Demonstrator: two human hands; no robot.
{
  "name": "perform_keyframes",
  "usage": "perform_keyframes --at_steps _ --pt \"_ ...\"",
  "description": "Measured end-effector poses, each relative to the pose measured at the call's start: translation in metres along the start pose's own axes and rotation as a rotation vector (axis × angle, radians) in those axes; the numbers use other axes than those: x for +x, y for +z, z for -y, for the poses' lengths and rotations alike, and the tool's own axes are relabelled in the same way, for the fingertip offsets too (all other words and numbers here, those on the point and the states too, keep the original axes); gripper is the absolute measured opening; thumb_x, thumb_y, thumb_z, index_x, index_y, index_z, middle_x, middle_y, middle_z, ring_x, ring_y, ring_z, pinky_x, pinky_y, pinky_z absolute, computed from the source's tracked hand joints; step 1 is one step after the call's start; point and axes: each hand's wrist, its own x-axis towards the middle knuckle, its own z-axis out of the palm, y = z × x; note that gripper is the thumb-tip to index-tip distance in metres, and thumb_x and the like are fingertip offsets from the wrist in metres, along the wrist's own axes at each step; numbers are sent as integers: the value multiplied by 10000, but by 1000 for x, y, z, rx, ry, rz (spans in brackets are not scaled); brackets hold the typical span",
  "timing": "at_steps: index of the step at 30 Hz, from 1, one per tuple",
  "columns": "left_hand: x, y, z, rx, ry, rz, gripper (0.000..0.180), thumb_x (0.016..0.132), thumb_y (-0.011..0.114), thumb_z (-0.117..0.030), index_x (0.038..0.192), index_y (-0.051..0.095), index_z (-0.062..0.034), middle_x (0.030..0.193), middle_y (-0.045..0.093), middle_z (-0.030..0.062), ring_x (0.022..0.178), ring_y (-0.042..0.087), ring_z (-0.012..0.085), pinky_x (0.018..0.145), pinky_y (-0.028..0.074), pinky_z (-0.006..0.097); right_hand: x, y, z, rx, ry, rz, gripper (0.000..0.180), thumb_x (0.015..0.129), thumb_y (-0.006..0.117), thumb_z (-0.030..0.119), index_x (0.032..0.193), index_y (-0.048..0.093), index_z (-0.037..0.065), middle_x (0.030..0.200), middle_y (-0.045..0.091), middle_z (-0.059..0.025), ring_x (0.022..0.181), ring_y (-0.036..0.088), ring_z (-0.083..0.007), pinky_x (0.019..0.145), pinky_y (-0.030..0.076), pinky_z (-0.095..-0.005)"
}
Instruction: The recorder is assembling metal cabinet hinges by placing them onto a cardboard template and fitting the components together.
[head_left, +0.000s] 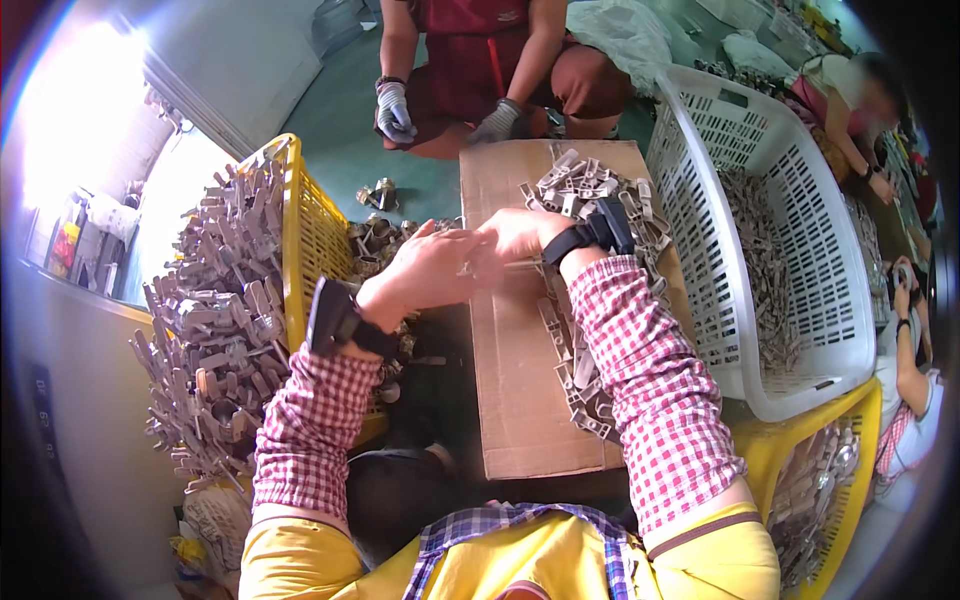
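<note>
My left hand and my right hand meet over the left edge of a cardboard sheet. Their fingers are closed and partly smeared by motion. A small shiny bit shows by my left fingers, but what the hands hold between them is too blurred to name. Beyond and beside my right wrist, flat slotted metal clips lie heaped on the cardboard, with more along its right side under my forearm. Below and behind my left hand, metal clamp-like fittings lie in a pile.
A yellow basket on the left overflows with metal lever-handled pieces. At right, a white basket holds small metal parts, beside a yellow crate with metal strips. A person in gloves sits opposite; other people are at far right.
</note>
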Motion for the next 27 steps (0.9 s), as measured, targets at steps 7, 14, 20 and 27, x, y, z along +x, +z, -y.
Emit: perform_keyframes --at_steps 7,14,20,27 --pt "37 -23 3 -60 38 172 718 758 861 -436 1379 698 -115 1165 770 151 1115 728 335 1011 546 447 -6 -1 -32 124 8 -135 764 782 901 433 1420 641 104 1281 737 -126 1182 684 -264 1038 507 -363" --pt "67 -9 61 -259 -150 290 639 732 885 -443 1241 769 -73 1098 792 150 981 754 276 895 569 379 -44 49 17 -150 -55 -608 867 747 940 336 1493 548 129 1393 629 -129 1216 667 -375 999 561 -450" --pt "77 -8 78 -324 -163 336 590 797 845 -394 1274 750 -60 1148 786 149 1050 742 265 995 535 389 -16 20 1 -159 -48 -482 709 765 921 323 1392 655 123 1294 685 -142 1168 686 -352 993 549 -437" --pt "41 16 37 204 69 -186 714 781 842 -306 1435 616 -132 1329 698 107 1293 649 291 1259 304 579 25 -39 -25 122 -18 -70 485 855 861 375 1238 767 92 1129 796 -87 1042 700 -205 981 514 -373"
